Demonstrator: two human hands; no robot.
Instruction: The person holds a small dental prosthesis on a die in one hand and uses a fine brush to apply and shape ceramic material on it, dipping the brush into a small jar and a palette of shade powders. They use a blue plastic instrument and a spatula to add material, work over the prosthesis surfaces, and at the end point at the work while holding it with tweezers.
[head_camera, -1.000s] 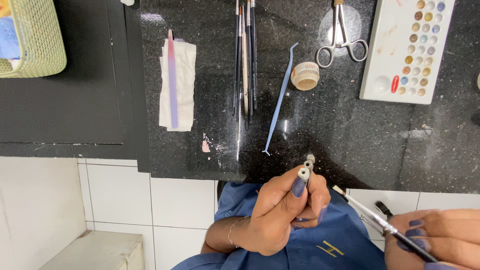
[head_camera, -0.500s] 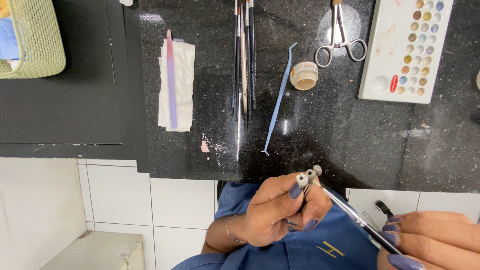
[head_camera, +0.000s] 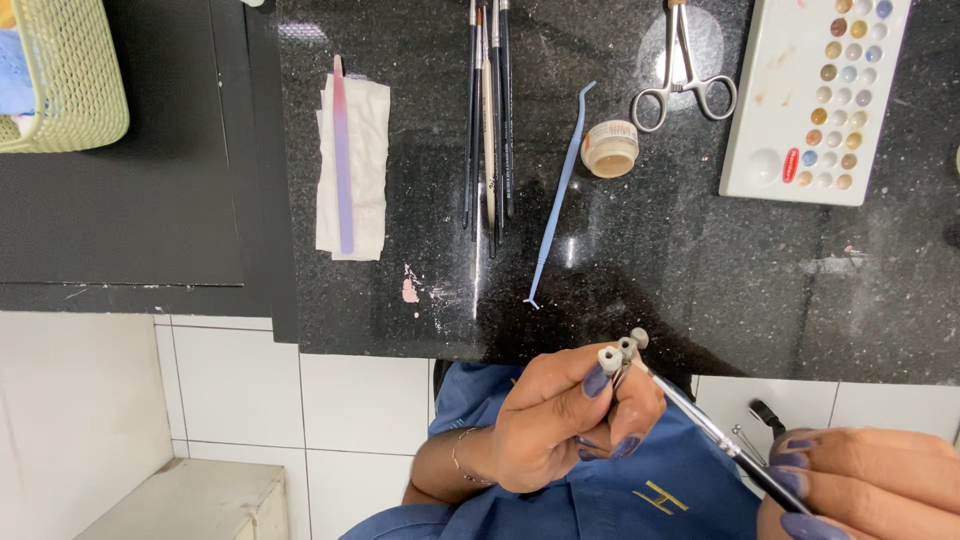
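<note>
Green mesh basket (head_camera: 55, 80) far left on matte black ledge. Speckled black stone counter (head_camera: 650, 270) next, with folded tissue (head_camera: 352, 170), brushes (head_camera: 490, 110), blue tool (head_camera: 560, 195), small jar (head_camera: 610, 148), scissors (head_camera: 685, 70), white palette (head_camera: 815, 100). White wall tiles (head_camera: 240, 400) below edge. Left hand (head_camera: 560, 420) pinched shut on small grey tooth pieces (head_camera: 622, 352); right hand (head_camera: 860, 485) gripping thin brush (head_camera: 700, 425), tip touching them.
</note>
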